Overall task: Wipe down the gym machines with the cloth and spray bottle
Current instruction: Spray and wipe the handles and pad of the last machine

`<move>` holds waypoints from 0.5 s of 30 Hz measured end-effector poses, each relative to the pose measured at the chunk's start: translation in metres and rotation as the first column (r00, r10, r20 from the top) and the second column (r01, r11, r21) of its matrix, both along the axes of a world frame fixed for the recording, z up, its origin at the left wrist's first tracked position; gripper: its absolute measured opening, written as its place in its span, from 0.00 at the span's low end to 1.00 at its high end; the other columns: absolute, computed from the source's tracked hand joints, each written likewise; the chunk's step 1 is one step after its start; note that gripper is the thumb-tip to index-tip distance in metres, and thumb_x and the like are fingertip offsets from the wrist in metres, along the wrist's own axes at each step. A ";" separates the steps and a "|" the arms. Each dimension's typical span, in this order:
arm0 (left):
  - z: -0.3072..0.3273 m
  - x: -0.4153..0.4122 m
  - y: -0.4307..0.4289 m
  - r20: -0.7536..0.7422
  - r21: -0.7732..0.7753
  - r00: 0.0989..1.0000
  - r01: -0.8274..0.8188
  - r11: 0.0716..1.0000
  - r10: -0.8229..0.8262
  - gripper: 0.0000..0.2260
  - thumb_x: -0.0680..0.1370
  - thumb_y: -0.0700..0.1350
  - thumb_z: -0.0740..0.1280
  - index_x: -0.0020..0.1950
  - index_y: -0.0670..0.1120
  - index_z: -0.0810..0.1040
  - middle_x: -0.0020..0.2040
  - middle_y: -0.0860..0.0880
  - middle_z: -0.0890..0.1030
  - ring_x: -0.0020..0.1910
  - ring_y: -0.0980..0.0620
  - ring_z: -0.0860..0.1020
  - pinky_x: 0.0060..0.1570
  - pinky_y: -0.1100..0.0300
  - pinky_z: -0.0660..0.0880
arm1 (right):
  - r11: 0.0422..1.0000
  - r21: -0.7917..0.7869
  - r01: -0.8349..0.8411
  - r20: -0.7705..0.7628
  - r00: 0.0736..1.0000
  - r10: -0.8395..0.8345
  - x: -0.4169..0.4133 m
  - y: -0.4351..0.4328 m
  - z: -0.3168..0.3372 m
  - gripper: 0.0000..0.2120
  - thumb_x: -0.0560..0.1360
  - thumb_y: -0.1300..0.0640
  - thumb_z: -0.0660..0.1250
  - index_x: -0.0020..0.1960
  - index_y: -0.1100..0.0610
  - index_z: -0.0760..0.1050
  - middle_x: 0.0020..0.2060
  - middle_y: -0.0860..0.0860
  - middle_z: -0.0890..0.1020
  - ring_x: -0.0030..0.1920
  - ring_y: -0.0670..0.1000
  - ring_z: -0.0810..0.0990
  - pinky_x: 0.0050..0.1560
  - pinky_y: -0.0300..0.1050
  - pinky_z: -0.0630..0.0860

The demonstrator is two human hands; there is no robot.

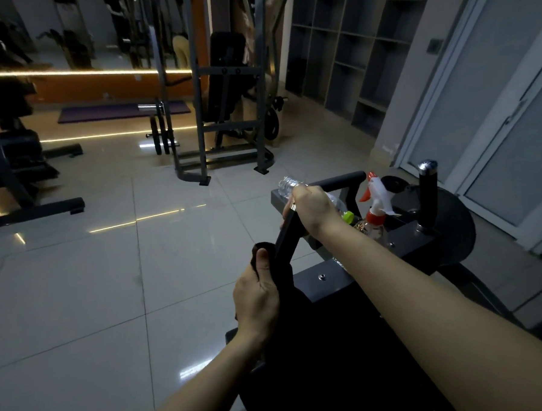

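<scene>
Cloth [262, 246] is the dark wad bunched in your left hand [257, 295], just below the middle of the frame. Your thumb pins it against the lower end of the slanted black bar [284, 236] on the machine [330, 276] in front of you. So that hand is closed around the cloth and pressing it onto the bar.

Your right hand [312, 208] sits a bit higher and to the right, with its fingers curled over the top end of the same bar, which looks like it's steadying it. A clear plastic bottle [289, 184] lies right behind those fingers, and I honestly can't tell whether they touch it.

The spray bottle [376, 196], the one with the white and orange head, stands untouched on the machine frame just right of your right wrist. It's beside the upright handle [429, 194] with the chrome cap.

My read is you're mid-wipe on this bar, at the rubbing stage rather than the spraying one. The next move probably calls for sliding the cloth up along the bar toward your right hand, and that hand will need to shift out of the way so the top gets done too. After that there's the frame and the upright handle. The rack [227, 113] in the upper middle of the frame is still waiting, so I'd guess there's plenty of the job left.
</scene>
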State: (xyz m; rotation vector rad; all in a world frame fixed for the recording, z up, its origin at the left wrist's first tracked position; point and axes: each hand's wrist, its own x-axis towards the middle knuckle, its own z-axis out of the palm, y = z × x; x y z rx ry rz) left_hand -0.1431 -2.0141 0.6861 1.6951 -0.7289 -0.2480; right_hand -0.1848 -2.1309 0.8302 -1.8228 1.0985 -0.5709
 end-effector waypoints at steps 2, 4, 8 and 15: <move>0.025 -0.003 -0.009 -0.003 -0.041 1.000 0.018 0.999 -0.018 0.28 0.82 0.67 0.45 0.42 0.51 0.75 0.35 0.51 0.79 0.36 0.50 0.78 0.35 0.54 0.72 | 0.999 0.038 0.009 -0.017 1.000 -0.008 -0.002 0.004 0.007 0.24 0.71 0.49 0.53 0.42 0.67 0.79 0.40 0.62 0.84 0.44 0.63 0.82 0.44 0.60 0.83; 0.055 -0.008 -0.022 0.006 -0.076 0.999 0.036 0.996 -0.035 0.23 0.84 0.61 0.49 0.41 0.52 0.75 0.35 0.54 0.77 0.35 0.54 0.76 0.34 0.62 0.68 | 0.993 0.113 -0.021 -0.008 1.000 0.022 -0.004 0.001 0.007 0.20 0.78 0.52 0.56 0.40 0.63 0.80 0.35 0.54 0.83 0.42 0.56 0.80 0.45 0.52 0.78; 0.099 0.004 -0.052 -0.066 -0.097 0.996 0.045 0.994 -0.051 0.23 0.86 0.56 0.53 0.39 0.49 0.77 0.35 0.51 0.79 0.39 0.48 0.78 0.36 0.56 0.69 | 0.949 0.303 -0.092 0.207 0.978 0.029 -0.028 -0.003 0.005 0.14 0.78 0.48 0.62 0.51 0.57 0.78 0.41 0.54 0.78 0.43 0.54 0.74 0.43 0.47 0.69; 0.141 0.018 -0.076 -0.023 -0.258 0.980 0.183 0.949 -0.196 0.28 0.83 0.62 0.53 0.48 0.43 0.84 0.41 0.47 0.85 0.41 0.50 0.84 0.47 0.46 0.81 | 0.926 0.345 -0.154 0.027 0.988 0.155 -0.069 0.007 -0.044 0.18 0.77 0.72 0.61 0.61 0.54 0.69 0.51 0.57 0.77 0.46 0.51 0.77 0.37 0.40 0.71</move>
